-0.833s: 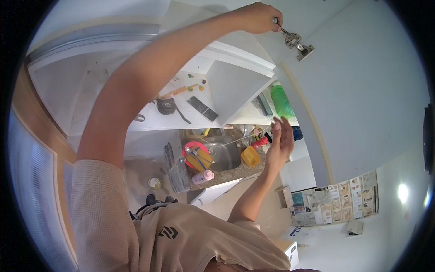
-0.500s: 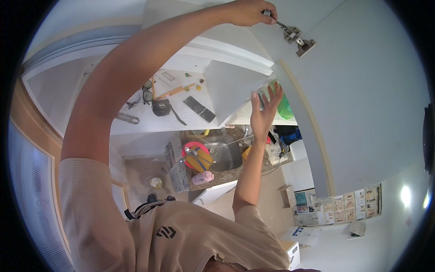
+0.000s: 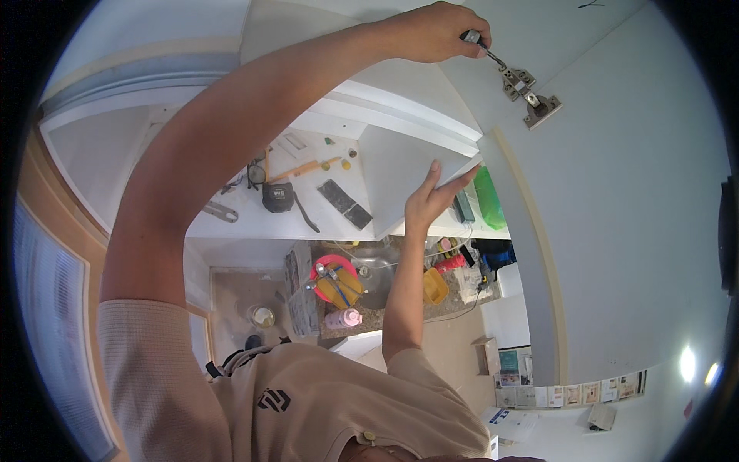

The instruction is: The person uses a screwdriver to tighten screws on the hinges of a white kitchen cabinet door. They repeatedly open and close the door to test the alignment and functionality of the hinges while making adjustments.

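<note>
My left hand [image 3: 443, 32] is raised high and closed around the dark handle of a small screwdriver [image 3: 495, 58]. Its tip meets a metal cabinet hinge [image 3: 531, 96], fixed on a pale door panel [image 3: 608, 192]. Lower down, my right hand [image 3: 433, 202] is open with nothing in it, thumb up and fingers stretched toward the right. It is nearest to the lower edge of a white divider panel [image 3: 400, 173]; whether it touches the panel I cannot tell.
On the white shelf [image 3: 254, 227] lie a tape measure [image 3: 278, 198], a black flat strip [image 3: 344, 204], glasses, a pencil and an adjustable wrench [image 3: 222, 212]. A green bag [image 3: 487, 199] sits to the right. Below are a sink, a pink basin [image 3: 317, 268] and a pink bottle [image 3: 343, 319].
The view has shifted, so the hinge and left hand appear farther right and lower. My right hand has come down and leftward, its fingers now tilted right. The screwdriver stays at the hinge.
</note>
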